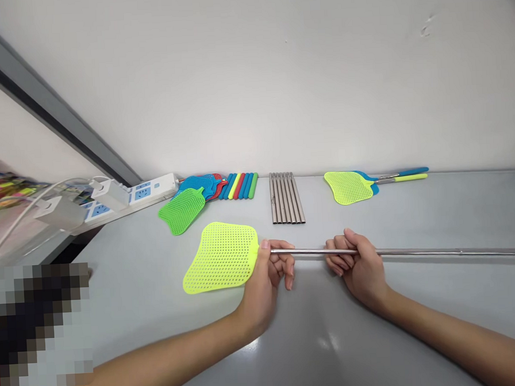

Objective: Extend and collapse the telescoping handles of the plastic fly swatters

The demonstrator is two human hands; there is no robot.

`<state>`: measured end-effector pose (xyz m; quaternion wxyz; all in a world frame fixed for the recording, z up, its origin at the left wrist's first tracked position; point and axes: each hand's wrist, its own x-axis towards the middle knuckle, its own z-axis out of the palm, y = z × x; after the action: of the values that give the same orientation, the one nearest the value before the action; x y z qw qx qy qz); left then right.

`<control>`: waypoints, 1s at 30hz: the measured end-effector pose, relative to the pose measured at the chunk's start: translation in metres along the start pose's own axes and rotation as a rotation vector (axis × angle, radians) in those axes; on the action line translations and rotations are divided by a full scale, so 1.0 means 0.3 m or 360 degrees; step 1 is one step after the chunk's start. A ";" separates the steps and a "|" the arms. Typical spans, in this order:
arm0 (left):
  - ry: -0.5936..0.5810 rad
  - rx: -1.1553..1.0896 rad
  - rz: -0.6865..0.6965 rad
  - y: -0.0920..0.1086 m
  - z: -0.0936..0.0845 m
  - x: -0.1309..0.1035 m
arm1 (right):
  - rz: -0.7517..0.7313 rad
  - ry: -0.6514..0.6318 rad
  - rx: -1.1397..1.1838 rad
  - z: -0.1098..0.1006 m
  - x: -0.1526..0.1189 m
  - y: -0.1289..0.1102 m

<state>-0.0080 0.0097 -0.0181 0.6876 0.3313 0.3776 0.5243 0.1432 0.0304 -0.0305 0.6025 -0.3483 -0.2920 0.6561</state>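
Note:
My left hand [266, 279] pinches the neck of a yellow fly swatter head [224, 255], where it meets a thin metal rod. Farther along, my right hand [362, 265] is closed around the extended telescopic rod [420, 252], which runs out of view at the right edge. The yellow head and the rod are held level above the grey table. Beyond my hands lies a row of short metal tubes [287, 200]. To their left sit several coloured handle grips [240, 186] in blue, yellow, red and green.
A green swatter head [183, 210] lies by a pile of blue heads [192, 186] and red ones. Two swatters with handles, a yellow one [347, 188] and a blue one [412, 171], rest at the back right. A white power strip [154, 190] with plugged-in adapters and cables stands at left.

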 end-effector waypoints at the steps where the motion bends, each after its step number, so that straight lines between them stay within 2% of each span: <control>1: 0.0045 -0.0011 0.0006 0.000 0.001 0.004 | 0.0008 -0.0002 -0.0015 0.000 0.001 0.000; 4: 0.0146 -0.0029 0.0018 0.002 0.003 0.009 | 0.0003 0.0017 -0.0025 0.000 0.002 -0.004; 10: 0.0233 -0.0096 0.0017 0.006 0.003 0.008 | -0.0186 0.0068 0.0109 -0.002 0.001 -0.023; 16: 0.0270 -0.0129 0.0053 0.003 0.000 0.012 | -0.0160 0.0131 0.0176 -0.013 0.018 -0.033; 19: 0.0248 -0.0117 0.0066 0.003 -0.001 0.011 | -0.0102 0.0101 0.0135 -0.017 0.026 -0.032; 23: 0.0129 -0.0062 0.0053 0.005 -0.002 0.007 | 0.0051 0.0045 0.0085 -0.021 0.029 -0.031; 30: 0.0030 0.0020 0.0041 0.011 -0.004 0.003 | 0.0085 -0.0038 -0.0007 -0.023 0.017 -0.031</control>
<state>-0.0104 0.0115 -0.0161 0.6751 0.3353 0.3830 0.5339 0.1541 0.0360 -0.0276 0.5804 -0.3496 -0.2912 0.6754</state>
